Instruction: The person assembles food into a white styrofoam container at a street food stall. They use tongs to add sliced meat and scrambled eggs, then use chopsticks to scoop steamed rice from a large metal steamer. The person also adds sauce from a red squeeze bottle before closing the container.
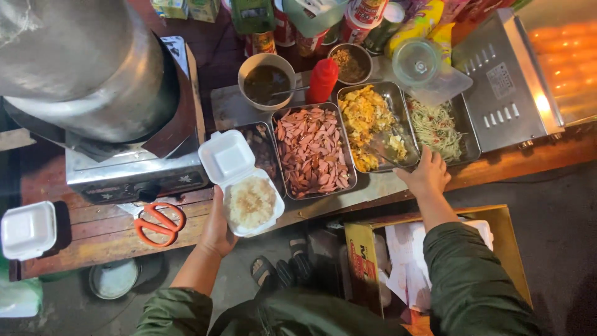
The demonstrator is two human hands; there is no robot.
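My left hand (217,229) holds an open white foam box (231,163) from below; its lower half is filled with rice (250,202). My right hand (426,176) reaches to the metal tray of scrambled egg (367,124) and grips the end of a metal utensil (384,149) lying in it. Between the two sits a tray of sliced sausage (313,151). A tray of shredded green vegetable (436,127) lies just past my right hand.
A large steel pot (81,62) stands on a burner at the left. Orange scissors (158,224) and a closed foam box (28,230) lie on the wooden bench. A sauce bowl (266,81), red squeeze bottle (322,81), jars and a steel warmer (507,81) crowd the back.
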